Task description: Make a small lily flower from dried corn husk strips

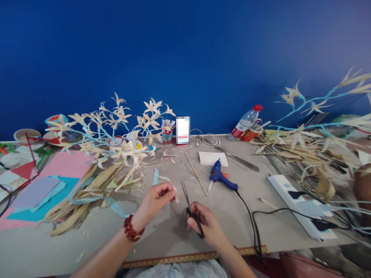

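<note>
**Step in hand (my judgement):** trimming a small pale leaf strip [176, 196] with the scissors [186, 197].

**Left hand** [155, 197]: it pinches the strip between thumb and fingertips. The strip sits just above the worktop [162, 239], centre front.

**Right hand** [207, 226]: it is closed round the black handles of the scissors, fingers through the loops.

**Strip, orientation:** short piece, long axis close to upright in the view. The lower end hangs free toward the worktop and the upper end is hidden in my fingers.

**Scissors, orientation:** the long axis runs from the handles near my body to the tips, which point away from me and slightly left, toward the blue wall. The blades look together or nearly so, but the gap is too thin to judge. They lie just beside the strip; whether they touch it I cannot tell.

**Next move calls for (my judgement):**
- the blades opened
- the strip's free end set between them, square to the edge
- my left fingertips kept clear of the cut line

**Surroundings:** the glue gun [220, 177] and a wooden stick [196, 173] lie beyond the scissors. A heap of dried leaves [87, 193] lies to the left.
</note>
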A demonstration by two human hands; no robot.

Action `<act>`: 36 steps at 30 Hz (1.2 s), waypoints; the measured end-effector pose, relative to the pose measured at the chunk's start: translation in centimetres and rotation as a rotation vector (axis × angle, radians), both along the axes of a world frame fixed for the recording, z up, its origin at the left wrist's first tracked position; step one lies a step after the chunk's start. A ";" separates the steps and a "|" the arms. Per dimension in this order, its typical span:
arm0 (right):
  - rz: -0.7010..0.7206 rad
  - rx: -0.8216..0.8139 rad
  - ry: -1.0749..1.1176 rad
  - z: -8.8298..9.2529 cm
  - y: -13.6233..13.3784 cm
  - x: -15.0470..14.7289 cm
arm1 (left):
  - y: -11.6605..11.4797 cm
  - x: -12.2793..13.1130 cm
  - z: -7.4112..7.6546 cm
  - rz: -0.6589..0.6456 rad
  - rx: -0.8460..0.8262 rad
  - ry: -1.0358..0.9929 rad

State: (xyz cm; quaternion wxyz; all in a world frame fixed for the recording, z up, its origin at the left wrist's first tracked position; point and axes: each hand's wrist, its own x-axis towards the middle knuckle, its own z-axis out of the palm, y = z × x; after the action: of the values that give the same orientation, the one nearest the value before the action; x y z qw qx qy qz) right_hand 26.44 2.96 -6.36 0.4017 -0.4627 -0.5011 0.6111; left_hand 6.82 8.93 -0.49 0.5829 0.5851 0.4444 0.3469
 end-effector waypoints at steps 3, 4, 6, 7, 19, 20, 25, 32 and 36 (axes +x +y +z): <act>-0.136 0.026 0.083 0.8 0.2 -1.3 | -0.4 0.5 -0.2 0.062 -0.026 -0.038; -0.191 0.032 0.102 1.1 0.4 -1.8 | -0.5 0.7 -0.3 0.070 -0.040 -0.048; -0.276 0.053 0.141 1.9 0.9 -2.6 | -0.8 1.0 -0.4 0.083 -0.061 -0.069; -0.305 0.057 0.162 2.2 1.1 -3.0 | -1.0 1.2 -0.5 0.091 -0.067 -0.082; -0.287 0.035 0.183 2.9 1.9 -3.2 | -2.4 0.9 -0.4 0.070 -0.080 -0.120; -0.255 0.034 0.157 2.8 1.7 -2.9 | -2.4 0.9 -0.2 0.090 -0.080 -0.134; 0.032 0.032 0.066 1.6 0.0 -1.9 | -2.0 0.9 0.1 0.226 -0.030 -0.162; 0.050 -0.018 0.051 1.2 -0.8 -2.2 | -1.9 1.3 0.6 0.248 -0.029 -0.184; 0.064 -0.041 0.055 1.2 -0.5 -2.1 | -2.0 1.3 0.9 0.213 -0.038 -0.186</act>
State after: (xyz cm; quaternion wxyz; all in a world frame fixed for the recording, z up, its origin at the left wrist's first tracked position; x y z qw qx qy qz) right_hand 24.31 2.44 -5.16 0.3862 -0.4374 -0.4918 0.6462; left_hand 8.17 6.96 0.45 0.5925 0.4887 0.4547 0.4509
